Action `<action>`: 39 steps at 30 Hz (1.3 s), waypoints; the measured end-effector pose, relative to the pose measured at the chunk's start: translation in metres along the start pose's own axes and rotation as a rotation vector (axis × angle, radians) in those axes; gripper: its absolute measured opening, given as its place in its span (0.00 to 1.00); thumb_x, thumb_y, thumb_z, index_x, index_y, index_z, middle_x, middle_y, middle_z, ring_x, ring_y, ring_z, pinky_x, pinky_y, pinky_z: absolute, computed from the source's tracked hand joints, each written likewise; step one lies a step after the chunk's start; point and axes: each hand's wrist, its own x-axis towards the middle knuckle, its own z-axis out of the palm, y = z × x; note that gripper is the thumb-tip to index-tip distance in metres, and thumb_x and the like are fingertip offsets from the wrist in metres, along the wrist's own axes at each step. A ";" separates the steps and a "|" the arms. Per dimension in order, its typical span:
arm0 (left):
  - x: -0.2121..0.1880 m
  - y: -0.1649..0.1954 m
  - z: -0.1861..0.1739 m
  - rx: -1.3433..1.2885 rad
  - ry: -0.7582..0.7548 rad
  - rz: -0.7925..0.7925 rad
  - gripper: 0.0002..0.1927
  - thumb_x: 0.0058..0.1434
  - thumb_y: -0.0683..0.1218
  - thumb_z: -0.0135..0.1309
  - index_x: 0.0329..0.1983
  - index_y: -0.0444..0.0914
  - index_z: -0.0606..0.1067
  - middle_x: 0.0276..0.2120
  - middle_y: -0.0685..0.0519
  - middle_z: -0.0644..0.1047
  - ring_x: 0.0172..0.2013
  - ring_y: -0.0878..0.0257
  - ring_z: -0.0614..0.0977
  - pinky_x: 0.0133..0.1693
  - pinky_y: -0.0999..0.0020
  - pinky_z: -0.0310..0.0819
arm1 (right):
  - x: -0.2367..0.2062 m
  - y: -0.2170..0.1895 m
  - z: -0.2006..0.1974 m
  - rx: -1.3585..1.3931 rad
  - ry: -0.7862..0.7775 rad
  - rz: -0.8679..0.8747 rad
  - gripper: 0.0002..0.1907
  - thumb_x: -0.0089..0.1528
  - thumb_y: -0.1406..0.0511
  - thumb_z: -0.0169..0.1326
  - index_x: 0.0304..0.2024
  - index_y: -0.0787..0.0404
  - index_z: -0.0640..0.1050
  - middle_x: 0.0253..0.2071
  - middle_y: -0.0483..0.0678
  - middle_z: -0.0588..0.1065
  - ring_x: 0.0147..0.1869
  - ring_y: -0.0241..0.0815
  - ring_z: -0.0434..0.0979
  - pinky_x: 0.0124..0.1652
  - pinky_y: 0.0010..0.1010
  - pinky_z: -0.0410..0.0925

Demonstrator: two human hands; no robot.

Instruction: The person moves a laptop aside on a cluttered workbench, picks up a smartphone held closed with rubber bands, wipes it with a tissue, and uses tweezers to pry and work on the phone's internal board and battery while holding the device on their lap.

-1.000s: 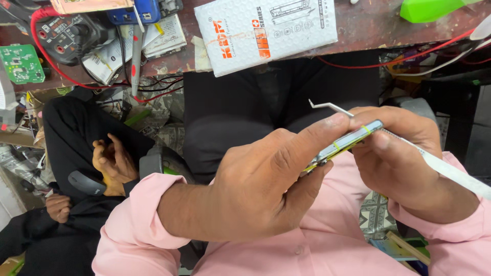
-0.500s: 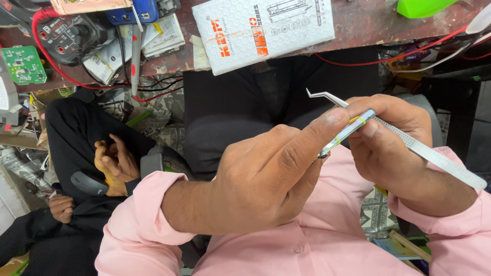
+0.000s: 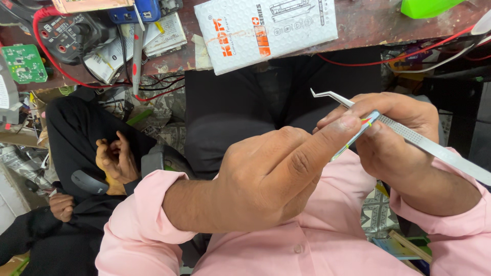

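Pinching thin flat part [image 3: 355, 137] edge-on between both hands' grips; right hand [image 3: 404, 148] also clasps tweezers [image 3: 409, 135].

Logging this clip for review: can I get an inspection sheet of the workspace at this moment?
Surface: brown workbench at top of view, worn and crowded.
Job's things: thin flat part with coloured edge pinched between both hands; bent-tip metal tweezers.
Clutter: white padded package, green circuit board, black multimeter, bright green object, papers.
Hands: left hand grips the part; right hand holds the part and tweezers.
Cables: red lead along the bench edge; more red and black leads at left.
Surroundings: another person in black sits at left, hands together.
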 end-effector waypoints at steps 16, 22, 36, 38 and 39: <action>0.004 -0.003 -0.003 0.042 -0.045 0.079 0.26 0.69 0.38 0.56 0.70 0.42 0.68 0.36 0.56 0.74 0.32 0.66 0.77 0.32 0.71 0.70 | 0.007 -0.012 -0.001 -0.015 -0.019 0.036 0.14 0.70 0.64 0.61 0.49 0.72 0.79 0.45 0.61 0.80 0.53 0.55 0.84 0.55 0.42 0.78; 0.009 -0.002 -0.002 0.134 -0.038 0.129 0.24 0.68 0.39 0.59 0.67 0.44 0.72 0.35 0.56 0.75 0.30 0.66 0.76 0.28 0.71 0.68 | 0.004 -0.009 -0.006 0.174 -0.033 0.126 0.13 0.73 0.66 0.64 0.51 0.71 0.79 0.51 0.65 0.79 0.61 0.59 0.81 0.61 0.48 0.76; 0.009 -0.005 0.001 0.061 -0.039 0.091 0.24 0.65 0.39 0.60 0.65 0.43 0.74 0.38 0.55 0.76 0.31 0.64 0.77 0.30 0.70 0.70 | 0.000 -0.007 -0.003 -0.008 0.019 0.057 0.14 0.73 0.63 0.62 0.50 0.72 0.78 0.48 0.62 0.79 0.56 0.55 0.83 0.58 0.42 0.77; 0.008 -0.005 0.003 0.057 -0.032 0.088 0.23 0.66 0.39 0.60 0.64 0.43 0.74 0.38 0.55 0.76 0.32 0.64 0.78 0.31 0.70 0.71 | -0.001 -0.008 -0.003 -0.008 0.022 0.058 0.15 0.74 0.63 0.62 0.50 0.72 0.78 0.48 0.62 0.79 0.57 0.55 0.83 0.58 0.42 0.77; 0.007 -0.006 0.002 0.053 -0.036 0.089 0.23 0.66 0.38 0.60 0.64 0.43 0.74 0.38 0.55 0.75 0.32 0.64 0.77 0.31 0.71 0.71 | -0.002 -0.008 -0.003 -0.003 0.022 0.060 0.14 0.74 0.63 0.62 0.50 0.72 0.78 0.48 0.62 0.79 0.57 0.55 0.83 0.58 0.42 0.77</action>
